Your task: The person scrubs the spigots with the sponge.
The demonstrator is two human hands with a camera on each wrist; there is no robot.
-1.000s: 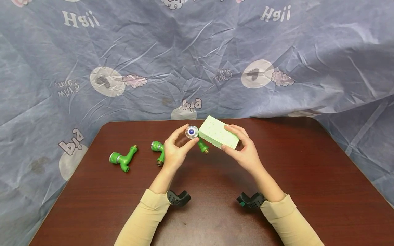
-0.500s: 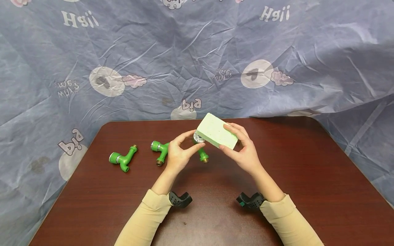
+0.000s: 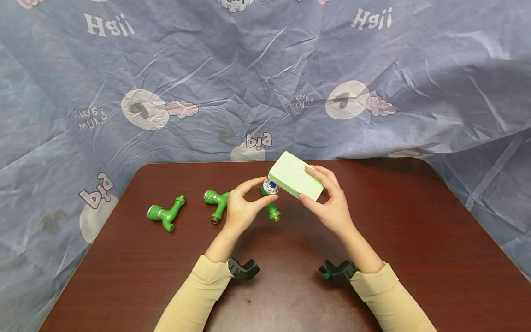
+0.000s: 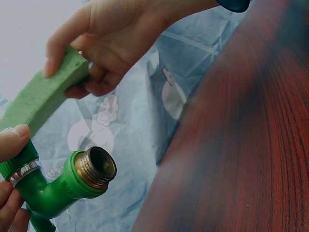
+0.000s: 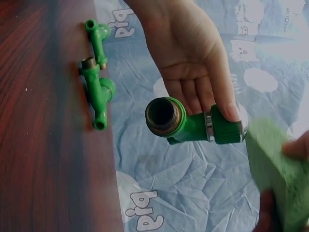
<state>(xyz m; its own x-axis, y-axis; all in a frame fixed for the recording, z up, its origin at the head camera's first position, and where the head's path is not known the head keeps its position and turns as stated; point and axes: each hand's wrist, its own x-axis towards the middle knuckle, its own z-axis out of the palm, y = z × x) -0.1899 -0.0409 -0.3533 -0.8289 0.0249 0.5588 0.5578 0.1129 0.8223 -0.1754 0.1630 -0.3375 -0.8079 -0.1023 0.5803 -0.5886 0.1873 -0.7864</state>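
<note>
My left hand (image 3: 249, 198) pinches a green plastic tap (image 3: 270, 199) by its knob end and holds it above the brown table (image 3: 398, 240). The tap's brass threaded mouth (image 4: 95, 167) points down and away. A pale green sponge block (image 3: 295, 181) is gripped by my right hand (image 3: 325, 203), thumb beneath and fingers on top. The sponge's left end touches the tap's silver and blue knob cap (image 3: 271, 186). In the right wrist view the tap (image 5: 193, 126) lies across the left fingers, beside the sponge (image 5: 275, 164).
Two more green taps (image 3: 166, 216) (image 3: 216, 204) lie on the table left of my hands. A wrinkled blue printed cloth (image 3: 265, 78) hangs behind and around the table. Black wrist mounts (image 3: 242, 269) (image 3: 338, 271) sit on both cuffs.
The sponge slid left over the tap's knob cap and hid it, then drew back to the right, so the cap shows again. The tap sank slightly in my left hand.
</note>
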